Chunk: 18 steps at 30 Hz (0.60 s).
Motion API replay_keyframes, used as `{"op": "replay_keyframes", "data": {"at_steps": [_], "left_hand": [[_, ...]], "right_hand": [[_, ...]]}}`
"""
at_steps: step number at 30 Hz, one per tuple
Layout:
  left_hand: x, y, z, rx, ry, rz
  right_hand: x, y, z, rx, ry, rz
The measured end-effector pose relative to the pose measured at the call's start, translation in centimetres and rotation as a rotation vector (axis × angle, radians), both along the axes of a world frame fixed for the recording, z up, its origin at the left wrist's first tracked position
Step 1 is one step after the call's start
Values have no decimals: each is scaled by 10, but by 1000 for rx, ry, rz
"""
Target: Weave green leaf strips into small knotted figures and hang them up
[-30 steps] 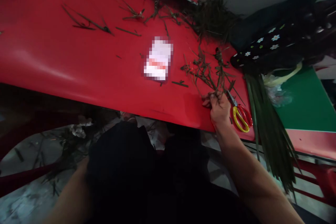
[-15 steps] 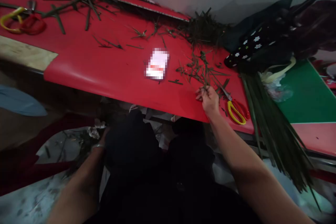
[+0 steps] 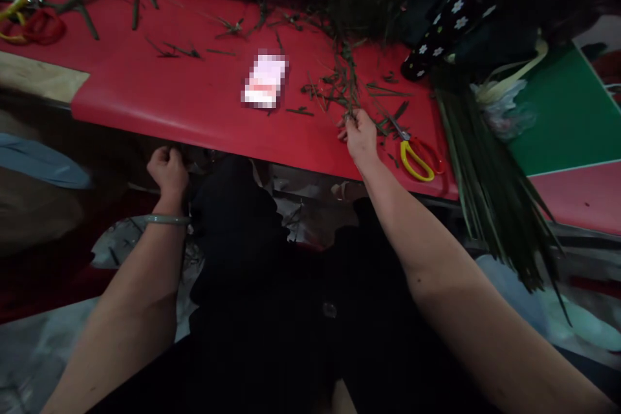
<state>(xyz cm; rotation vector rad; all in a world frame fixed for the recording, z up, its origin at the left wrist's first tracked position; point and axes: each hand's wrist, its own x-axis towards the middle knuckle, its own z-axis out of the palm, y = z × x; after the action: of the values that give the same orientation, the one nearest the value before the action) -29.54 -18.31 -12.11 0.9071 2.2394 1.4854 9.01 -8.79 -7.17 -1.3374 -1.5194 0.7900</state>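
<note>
My right hand (image 3: 359, 137) rests on the red table (image 3: 145, 97) near its front edge, fingers pinched on thin green leaf scraps (image 3: 342, 87) from a small heap. Yellow-and-red scissors (image 3: 414, 154) lie just right of that hand. My left hand (image 3: 168, 170) is below the table's front edge, curled into a fist with a bangle on the wrist; I see nothing in it. A blurred white card (image 3: 264, 81) lies on the table left of the scraps.
A bundle of long green leaves (image 3: 485, 174) hangs over the table edge at right. A dark flowered bag (image 3: 446, 26) and a plastic bag (image 3: 504, 110) sit behind it on a green surface (image 3: 563, 116). More cuttings and another pair of scissors (image 3: 26, 19) lie far left.
My left hand has risen from beside my knee to just under the table edge. The right hand has stayed on the leaf scraps while the view shifted.
</note>
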Motion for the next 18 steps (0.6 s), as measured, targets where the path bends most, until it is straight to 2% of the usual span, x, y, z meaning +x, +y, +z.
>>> {"op": "replay_keyframes", "data": {"at_steps": [2, 4, 6, 9, 10, 12, 15, 18], "left_hand": [[14, 5, 17, 199, -1, 29], [29, 4, 32, 272, -63, 18], [41, -3, 41, 252, -161, -3], [50, -21, 44, 133, -405, -19], [52, -27, 45, 132, -412, 21], [57, -36, 48, 150, -398, 7], [76, -37, 62, 260, -315, -104], [115, -20, 85, 329, -248, -303]], "right_hand": [[-1, 0, 0, 10, -2, 0], [-2, 0, 2, 19, -3, 1], [-3, -2, 4, 24, -9, 4], [-4, -4, 9, 22, -16, 8], [-5, -5, 11, 15, -18, 15], [-5, -7, 13, 2, -25, 23], [-6, -8, 14, -4, 2, 28], [-6, -11, 15, 25, 70, 44]]}}
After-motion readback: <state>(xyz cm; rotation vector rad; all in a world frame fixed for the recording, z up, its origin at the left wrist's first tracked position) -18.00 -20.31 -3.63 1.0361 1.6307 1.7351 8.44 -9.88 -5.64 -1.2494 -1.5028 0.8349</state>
